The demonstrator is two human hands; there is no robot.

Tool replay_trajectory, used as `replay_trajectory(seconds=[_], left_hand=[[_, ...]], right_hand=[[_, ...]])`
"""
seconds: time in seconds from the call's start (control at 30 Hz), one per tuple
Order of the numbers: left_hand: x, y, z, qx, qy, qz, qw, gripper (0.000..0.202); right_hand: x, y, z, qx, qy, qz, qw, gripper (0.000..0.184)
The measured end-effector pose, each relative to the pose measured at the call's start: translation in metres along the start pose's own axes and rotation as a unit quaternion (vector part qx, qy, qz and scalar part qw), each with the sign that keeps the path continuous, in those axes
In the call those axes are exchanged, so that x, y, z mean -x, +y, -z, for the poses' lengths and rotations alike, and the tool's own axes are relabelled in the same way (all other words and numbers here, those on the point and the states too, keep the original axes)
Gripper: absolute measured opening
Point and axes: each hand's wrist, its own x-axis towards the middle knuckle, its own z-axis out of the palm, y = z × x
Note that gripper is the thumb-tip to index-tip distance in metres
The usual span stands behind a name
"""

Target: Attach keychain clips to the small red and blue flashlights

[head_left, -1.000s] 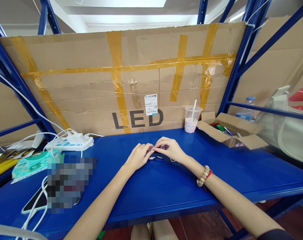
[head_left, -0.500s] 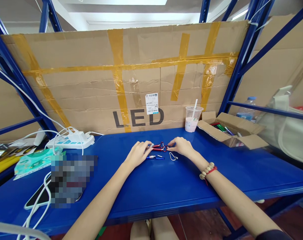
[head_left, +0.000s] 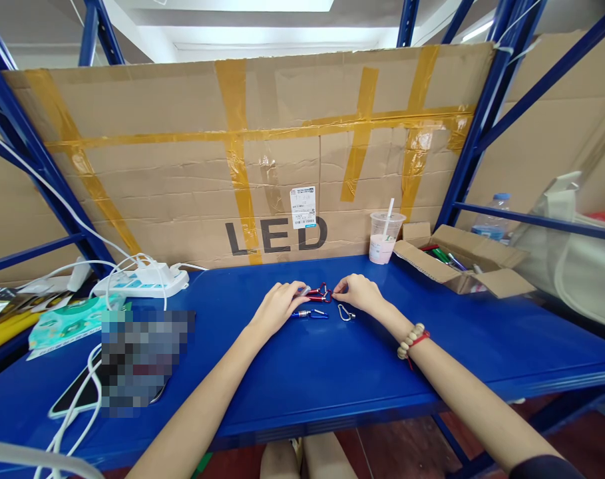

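Pinching opposite ends of the red keychain flashlight (head_left: 314, 293), left hand (head_left: 277, 307) and right hand (head_left: 360, 294) may drop it onto the blue flashlight (head_left: 309, 313) if either grip slips.

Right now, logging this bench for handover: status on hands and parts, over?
Left hand pinching red keychain flashlight. Right hand at its clip end, grip unclear. Blue flashlight and silver carabiner lie loose close by.
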Motion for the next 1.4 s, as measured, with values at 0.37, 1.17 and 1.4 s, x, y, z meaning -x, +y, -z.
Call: replay_trajectory(seconds=[0.37, 1.17, 1.4], left_hand=[[0.001, -0.003, -0.006, -0.027, -0.005, -0.026, 0.999, 0.016], [0.000, -0.009, -0.008, -0.005, 0.003, 0.003, 1.000, 0.017], [0.001, -0.009, -0.006, -0.008, 0.015, 0.001, 1.000, 0.016]], right_hand=[[-0.001, -0.005, -0.013, -0.155, 0.152, 0.218, 0.951, 0.022], [0.010, -0.017, -0.006, -0.164, 0.057, 0.296, 0.939, 0.031], [0.004, 0.013, 0.019, -0.052, -0.097, 0.171, 0.979, 0.039]])
